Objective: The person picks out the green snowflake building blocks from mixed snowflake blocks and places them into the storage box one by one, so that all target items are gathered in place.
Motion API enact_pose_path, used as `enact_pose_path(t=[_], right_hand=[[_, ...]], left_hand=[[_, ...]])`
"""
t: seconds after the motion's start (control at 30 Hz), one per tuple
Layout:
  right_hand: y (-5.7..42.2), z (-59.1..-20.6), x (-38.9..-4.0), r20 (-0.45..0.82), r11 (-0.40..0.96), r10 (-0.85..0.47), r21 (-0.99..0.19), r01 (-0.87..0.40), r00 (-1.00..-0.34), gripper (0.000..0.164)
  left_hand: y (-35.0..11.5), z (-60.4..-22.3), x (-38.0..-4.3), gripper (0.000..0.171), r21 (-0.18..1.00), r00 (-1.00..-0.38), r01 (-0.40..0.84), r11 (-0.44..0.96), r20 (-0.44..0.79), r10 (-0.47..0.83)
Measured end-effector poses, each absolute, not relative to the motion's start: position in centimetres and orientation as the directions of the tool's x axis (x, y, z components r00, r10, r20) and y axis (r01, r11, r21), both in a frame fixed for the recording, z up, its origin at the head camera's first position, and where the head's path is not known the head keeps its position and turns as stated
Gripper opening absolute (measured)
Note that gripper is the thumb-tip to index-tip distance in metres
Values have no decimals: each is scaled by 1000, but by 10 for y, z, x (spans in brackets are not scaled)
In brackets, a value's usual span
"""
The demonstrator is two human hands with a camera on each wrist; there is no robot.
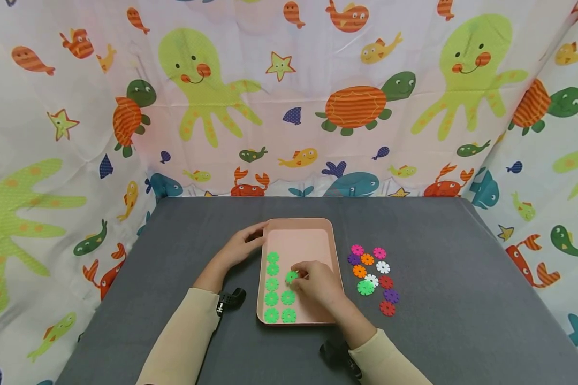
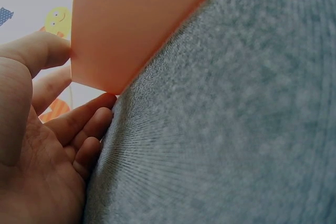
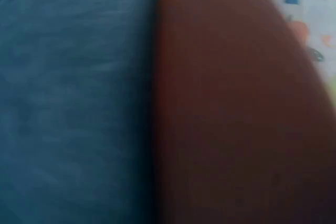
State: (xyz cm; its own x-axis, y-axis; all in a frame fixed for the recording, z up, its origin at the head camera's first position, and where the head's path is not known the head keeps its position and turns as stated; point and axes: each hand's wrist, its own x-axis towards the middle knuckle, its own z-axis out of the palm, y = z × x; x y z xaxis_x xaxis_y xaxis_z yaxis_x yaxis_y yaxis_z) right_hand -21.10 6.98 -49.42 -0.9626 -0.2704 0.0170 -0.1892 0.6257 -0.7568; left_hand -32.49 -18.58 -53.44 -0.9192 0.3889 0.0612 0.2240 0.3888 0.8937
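A pink rectangular tray [image 1: 298, 230] lies on the grey cloth. Inside it, green notched discs [image 1: 272, 284] form a column along the left side, with two more beside the lower ones. My right hand [image 1: 320, 283] is over the tray, pinching a green notched disc [image 1: 291, 277] above that shorter second column. At the tray's upper left side, my left hand [image 1: 243, 245] touches the outer wall. The left wrist view shows its loosely bent fingers [image 2: 79, 121] against the tray wall [image 2: 126, 30]. Blurred skin [image 3: 226, 103] fills much of the right wrist view; no fingertips appear there.
Right of the tray lies a loose group of notched discs, among them a pink one [image 1: 379, 253], an orange one [image 1: 367, 259], a purple one [image 1: 391, 295], a red one [image 1: 387, 308] and a larger-looking green one [image 1: 365, 287]. A sea-animal curtain [image 1: 279, 133] stands behind the grey table [image 1: 443, 278].
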Motion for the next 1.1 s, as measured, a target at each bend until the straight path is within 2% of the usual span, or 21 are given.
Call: enact_pose_path(t=[0.1,0.33,0.57,0.7,0.87,1.03,1.1], right_hand=[[65,-500,-211,39,679,-274,-700,-222,-961,24],[63,-505,-212,36,695,-326,-668,-265,-945,24],[74,-491,-210,28,637,-397,-711,-297,-917,32],[96,-471,-213,18,599,-425,-744,-296,-905,31],[137,-451,-221,18,600,-384,-755,-265,-923,24],[181,-450,-231,-49,614,-327,-770,-173,-944,21],[195,-454,-232,-114,614,-323,-781,-116,-939,23]], left_hand=[[-187,-534,-324,54,897,-918,221,383,59,391],[-185,-534,-326,54,890,-916,233,391,67,395],[-185,-535,-326,54,890,-915,239,387,74,396],[-184,-537,-326,54,897,-916,234,375,74,394],[-185,-536,-326,54,900,-917,228,371,71,391],[-185,-535,-324,54,901,-919,225,371,70,388],[-185,-535,-324,54,900,-918,228,372,72,389]])
